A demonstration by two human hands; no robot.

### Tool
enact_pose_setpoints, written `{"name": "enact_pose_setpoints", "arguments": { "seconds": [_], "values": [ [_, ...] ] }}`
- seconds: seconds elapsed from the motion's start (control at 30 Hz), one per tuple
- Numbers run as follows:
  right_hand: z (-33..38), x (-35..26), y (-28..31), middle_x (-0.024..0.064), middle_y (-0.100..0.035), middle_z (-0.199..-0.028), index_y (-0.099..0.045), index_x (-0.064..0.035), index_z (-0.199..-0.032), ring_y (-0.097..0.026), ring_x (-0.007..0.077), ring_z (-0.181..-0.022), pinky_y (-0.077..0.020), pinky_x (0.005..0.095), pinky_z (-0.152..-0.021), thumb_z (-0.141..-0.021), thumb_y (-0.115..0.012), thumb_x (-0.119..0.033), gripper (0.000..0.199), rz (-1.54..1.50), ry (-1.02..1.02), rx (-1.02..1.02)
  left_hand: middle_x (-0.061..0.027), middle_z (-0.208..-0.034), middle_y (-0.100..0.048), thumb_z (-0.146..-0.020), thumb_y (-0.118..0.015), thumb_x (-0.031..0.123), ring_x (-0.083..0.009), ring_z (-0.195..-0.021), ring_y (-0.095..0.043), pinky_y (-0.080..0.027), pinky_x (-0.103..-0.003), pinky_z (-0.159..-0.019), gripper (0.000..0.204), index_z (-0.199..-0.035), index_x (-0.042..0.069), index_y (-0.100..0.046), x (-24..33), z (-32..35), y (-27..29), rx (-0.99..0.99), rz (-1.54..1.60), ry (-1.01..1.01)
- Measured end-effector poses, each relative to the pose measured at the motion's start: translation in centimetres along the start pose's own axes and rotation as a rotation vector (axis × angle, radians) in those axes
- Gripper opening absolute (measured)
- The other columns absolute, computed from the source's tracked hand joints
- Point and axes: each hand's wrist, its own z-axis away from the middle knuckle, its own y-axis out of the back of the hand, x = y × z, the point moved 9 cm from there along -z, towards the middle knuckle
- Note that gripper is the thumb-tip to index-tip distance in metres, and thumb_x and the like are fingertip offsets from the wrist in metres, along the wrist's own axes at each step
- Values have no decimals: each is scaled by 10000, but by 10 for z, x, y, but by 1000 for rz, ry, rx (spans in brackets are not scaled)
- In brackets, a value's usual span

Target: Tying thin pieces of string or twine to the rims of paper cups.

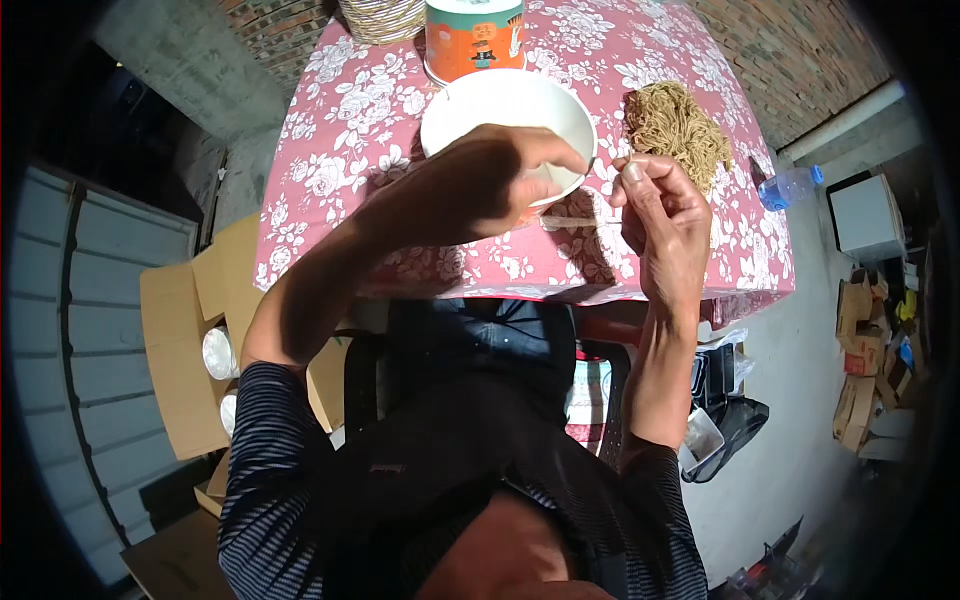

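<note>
A round white tub (470,105) with an orange outside stands before me on the table. Across its near side reaches my left hand (515,180), fingers curled toward the thumb at the right rim; whatever they hold is hidden. To the right of the tub, my right hand (668,210) is raised over the cloth, thumb and forefinger pinched together. I cannot make out what is between them. Behind that hand lies a tangled heap of tan cord (675,130). A thin pale strip (580,221) shows on the cloth between my hands.
The pink floral tablecloth (335,180) covers the table. An orange and green tub (475,42) and a woven basket (383,18) stand at the back. A plastic bottle (788,188) is past the right edge. Open cardboard boxes (180,350) sit at lower left.
</note>
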Motion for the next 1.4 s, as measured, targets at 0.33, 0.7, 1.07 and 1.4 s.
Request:
{"name": "enact_pose_setpoints", "arguments": {
  "seconds": [0.33, 0.7, 1.07, 1.4],
  "values": [
    [10, -11, 4, -33, -662, -844, -733, 25, -1033, -542, 12, -743, -420, 186, -635, -982, -682, -24, 87, 211, 206, 83, -117, -981, -769, -928, -778, 253, -142, -849, -716, -567, -284, -757, 307, -1149, 39, -766, -2, -23, 0, 104, 360, 289],
    [10, 5, -7, -13, -668, -786, -742, 33, -1022, -557, 26, -665, -455, 196, -581, -975, -709, -68, 116, 135, 60, 69, -116, -788, -714, -927, -703, 126, -217, -711, -710, -559, -327, -681, 140, -891, -10, -705, 14, -20, 15, 358, -38, 31],
    [10, -10, 15, -4, -508, -623, -666, 23, -1075, -408, 48, -458, -289, 210, -409, -1024, -613, -131, 171, -299, 152, 190, -142, -1018, -703, -825, -847, 280, -318, -919, -710, -558, -429, -740, 422, -1064, 5, -635, 32, 7, 20, 516, -204, -106],
    [-61, -88, -58, 70, -667, -971, -626, 61, -1198, -660, 153, -877, -573, 394, -1013, -1046, -572, -143, 260, -635, 299, -344, -114, -1007, -657, -755, -758, 76, -309, -1030, -666, -578, -402, -831, 223, -962, 18, -699, 74, 27, -36, 530, -369, -285]
  ]
}}
